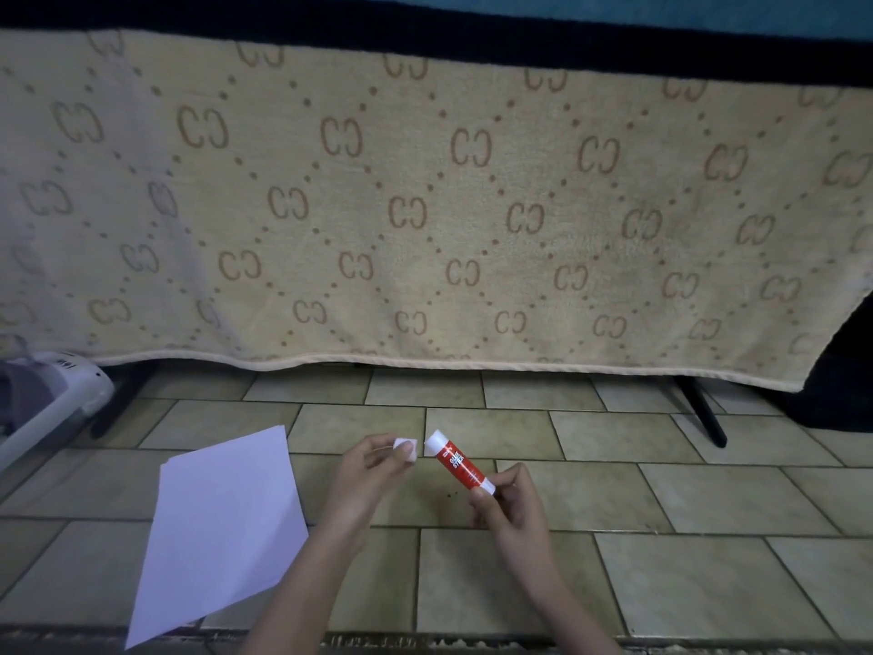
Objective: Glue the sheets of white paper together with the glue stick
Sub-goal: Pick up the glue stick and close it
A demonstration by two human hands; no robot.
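Two overlapping sheets of white paper (222,527) lie on the tiled floor at the lower left. My right hand (512,505) grips the bottom end of a red and white glue stick (460,460), which tilts up to the left with its white tip uncovered. My left hand (373,470) pinches the small white cap (407,449) between its fingertips, a short gap left of the stick's tip. Both hands hover above the floor, right of the paper.
A beige patterned towel (425,219) hangs over a black-legged stand (704,408) across the back. A white and grey plastic object (47,394) sits at the far left. The beige tiled floor (661,560) stretches to the right. A dark strip runs along the near edge.
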